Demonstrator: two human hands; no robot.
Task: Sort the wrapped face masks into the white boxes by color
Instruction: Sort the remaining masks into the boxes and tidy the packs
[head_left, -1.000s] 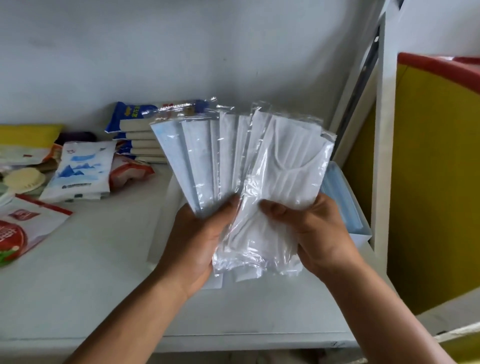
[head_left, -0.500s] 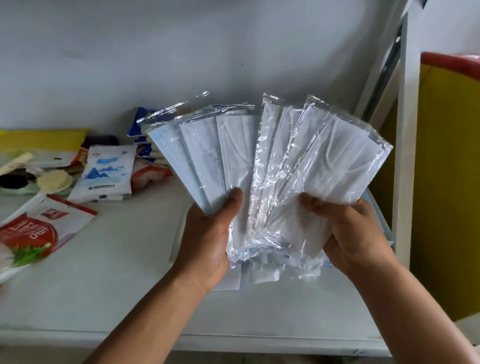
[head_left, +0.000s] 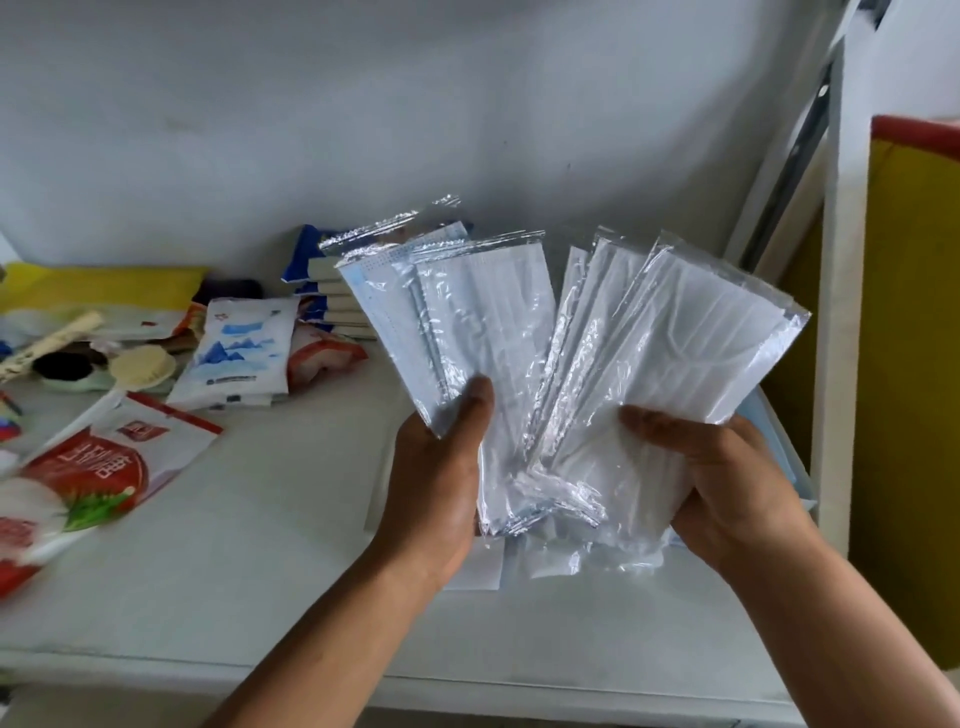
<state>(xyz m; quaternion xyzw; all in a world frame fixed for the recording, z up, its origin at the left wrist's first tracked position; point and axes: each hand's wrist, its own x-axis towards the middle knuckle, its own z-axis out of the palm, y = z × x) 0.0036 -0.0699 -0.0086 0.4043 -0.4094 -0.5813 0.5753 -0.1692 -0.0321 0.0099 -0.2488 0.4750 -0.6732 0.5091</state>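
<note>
**A:** Where are the masks?

**B:** Middle of the frame, held up above the table in two fans, each mask in its own clear wrapper. The pale blue masks are left of centre and the white masks right of centre. The two fans overlap at their lower ends.

**A:** And the hands?

**B:** The left hand grips the bottom of the blue fan, thumb pressed across the front and fingers hidden behind. The right hand clasps the white fan the same way, thumb on the front.

**A:** Any box in sight?

**B:** A white box peeks out at the right, behind and below the right hand, with something blue lying in it. The hands and masks hide most of it.

**A:** What else?

**B:** At the left of the frame, a tissue pack printed with blue mountains, a round brush and a red and white pouch lie on the table.
</note>
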